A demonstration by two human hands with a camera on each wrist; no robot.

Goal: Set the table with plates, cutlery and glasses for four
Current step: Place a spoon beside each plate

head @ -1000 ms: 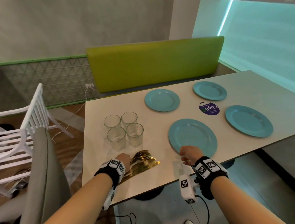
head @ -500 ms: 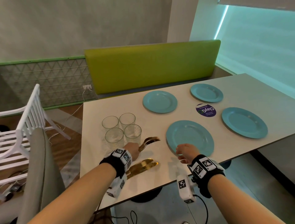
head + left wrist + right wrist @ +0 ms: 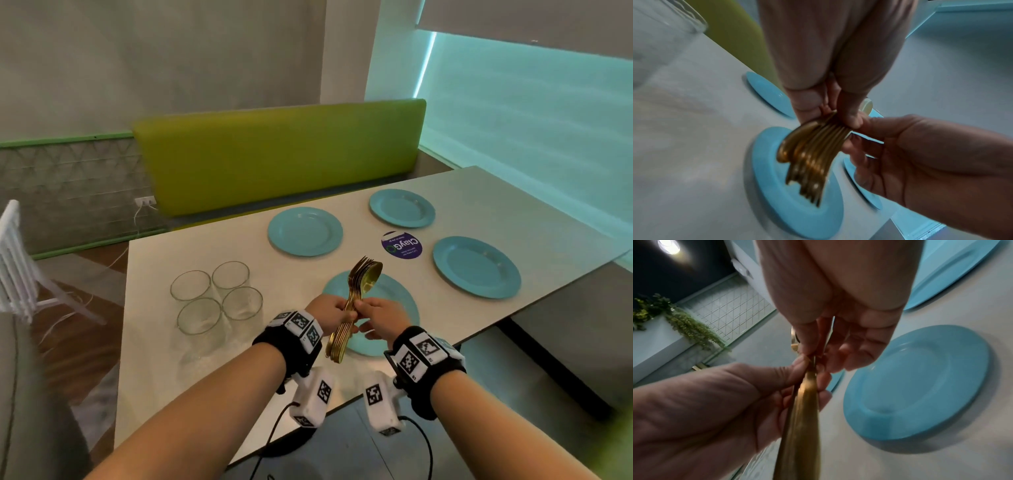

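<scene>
Beside four clear glass tumblers (image 3: 216,297), the left hand (image 3: 329,310) grips a bundle of gold metal forks and spoons (image 3: 356,301) above the nearest blue plate (image 3: 399,301); the right hand (image 3: 378,317) pinches its handles. Stiff, probably slippery cutlery, best gripped mid-handle.

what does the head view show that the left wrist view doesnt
Only the head view shows all four blue plates, four glasses grouped at the table's left, the round purple sticker and the green bench back.

Only the left wrist view shows the fanned handle ends from below.

Both show the left hand and right hand on the gold cutlery bundle above the nearest plate.
</scene>
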